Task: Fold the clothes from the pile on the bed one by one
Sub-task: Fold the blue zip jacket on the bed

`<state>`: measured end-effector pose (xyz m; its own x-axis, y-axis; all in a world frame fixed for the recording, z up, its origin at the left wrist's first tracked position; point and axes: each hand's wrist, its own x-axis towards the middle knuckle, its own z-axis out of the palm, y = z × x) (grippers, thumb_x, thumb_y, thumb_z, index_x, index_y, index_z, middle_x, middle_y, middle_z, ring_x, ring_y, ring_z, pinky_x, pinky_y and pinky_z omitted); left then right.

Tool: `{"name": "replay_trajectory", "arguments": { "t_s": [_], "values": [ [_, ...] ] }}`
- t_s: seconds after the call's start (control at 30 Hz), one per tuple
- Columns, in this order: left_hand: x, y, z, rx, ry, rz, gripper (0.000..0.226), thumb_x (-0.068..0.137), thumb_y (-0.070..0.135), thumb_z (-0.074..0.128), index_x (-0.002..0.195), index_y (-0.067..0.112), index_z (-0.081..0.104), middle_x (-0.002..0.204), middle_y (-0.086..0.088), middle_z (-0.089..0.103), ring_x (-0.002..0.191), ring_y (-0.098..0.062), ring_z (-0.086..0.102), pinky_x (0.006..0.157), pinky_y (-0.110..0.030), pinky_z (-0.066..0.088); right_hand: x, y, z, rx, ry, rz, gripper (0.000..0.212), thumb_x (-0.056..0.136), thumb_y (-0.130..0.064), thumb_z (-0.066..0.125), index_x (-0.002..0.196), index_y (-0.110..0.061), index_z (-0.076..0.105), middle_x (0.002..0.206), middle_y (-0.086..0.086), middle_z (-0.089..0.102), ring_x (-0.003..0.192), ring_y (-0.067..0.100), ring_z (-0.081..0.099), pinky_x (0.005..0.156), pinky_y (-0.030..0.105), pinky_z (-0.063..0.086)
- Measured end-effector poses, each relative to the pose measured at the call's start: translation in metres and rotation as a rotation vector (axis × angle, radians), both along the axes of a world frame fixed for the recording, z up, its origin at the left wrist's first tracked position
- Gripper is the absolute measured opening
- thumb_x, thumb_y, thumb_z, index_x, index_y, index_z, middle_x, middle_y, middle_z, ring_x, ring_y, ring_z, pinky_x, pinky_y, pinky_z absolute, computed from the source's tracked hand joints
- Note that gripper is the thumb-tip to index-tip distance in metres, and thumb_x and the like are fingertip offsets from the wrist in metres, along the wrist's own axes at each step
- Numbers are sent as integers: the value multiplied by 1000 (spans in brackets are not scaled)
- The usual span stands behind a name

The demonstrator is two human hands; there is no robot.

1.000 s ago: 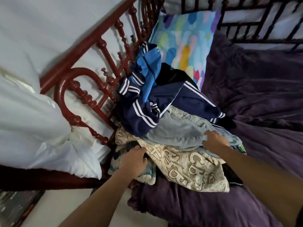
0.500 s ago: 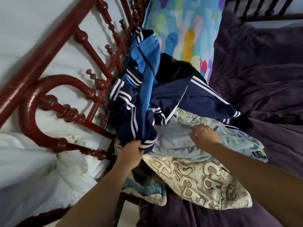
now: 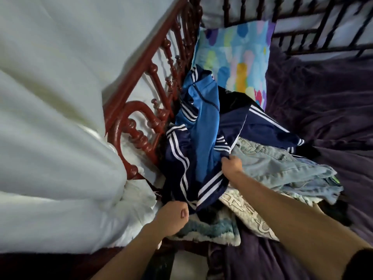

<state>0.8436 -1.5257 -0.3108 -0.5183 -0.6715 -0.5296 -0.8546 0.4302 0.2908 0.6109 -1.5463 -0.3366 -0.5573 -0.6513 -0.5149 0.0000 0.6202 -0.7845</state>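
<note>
Clothes pile point(image 3: 252, 162) heaped at bed edge against red headboard; navy/blue track jacket point(image 3: 193, 150) with white stripes on top, lifted and draped; light denim jeans point(image 3: 282, 166) crumpled beside it; cream lettered garment point(image 3: 248, 215) underneath, partly hidden.

The only lettering is on the cream printed cloth point(image 3: 245, 212), which lies low in the clothes pile at about five o'clock from the middle of the view. It bears large outlined block letters, but here they are folded, partly covered by a forearm and seen at a slant, so no word or single letter can be read with confidence. At about one o'clock from the centre a small pale mark shows on the black garment point(image 3: 235, 99), too small and blurred to make out. No numbers, labels or signs can be read anywhere else.
</note>
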Motion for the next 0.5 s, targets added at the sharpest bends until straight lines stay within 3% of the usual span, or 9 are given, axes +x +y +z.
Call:
{"name": "replay_trajectory", "arguments": {
  "t_s": [0.1,0.17,0.2,0.3,0.5],
  "values": [
    [8,-2,7,55,6,-35,21,85,21,54,72,34,45,80,13,53,85,-11,53,81,-26,45,-44,47,30,3,262,-32,28,96,-15,39,116,-11,58,103,12,64,89,31,60,72,33,48],
    [-2,-9,19,14,30,-83,10,86,21,53,82,31,53,92,5,61,93,-17,57,83,-28,45,-70,79,59,-87,430,-104,31,94,-11,42,118,-10,61,107,12,64,97,34,60,78,36,45],
    [-11,-13,25,-20,52,-99,8,87,21,53,90,26,59,98,1,64,97,-20,59,84,-28,45,-82,93,76,-155,475,-144,29,91,-7,43,111,-9,64,98,11,65,91,33,60,75,36,43],
    [-50,-24,50,-122,175,-136,16,87,19,55,100,16,64,98,-1,65,99,-21,61,84,-28,45,-110,123,132,-348,501,-222,26,82,2,41,85,-11,63,72,4,61,68,22,52,62,32,39],
    [-151,-22,127,-303,449,-202,36,92,18,54,128,19,52,128,-3,51,114,-25,54,94,-37,44,-136,181,245,-616,427,-299,39,79,15,40,71,-14,64,62,-10,61,59,4,53,56,23,44]
  ]
}}
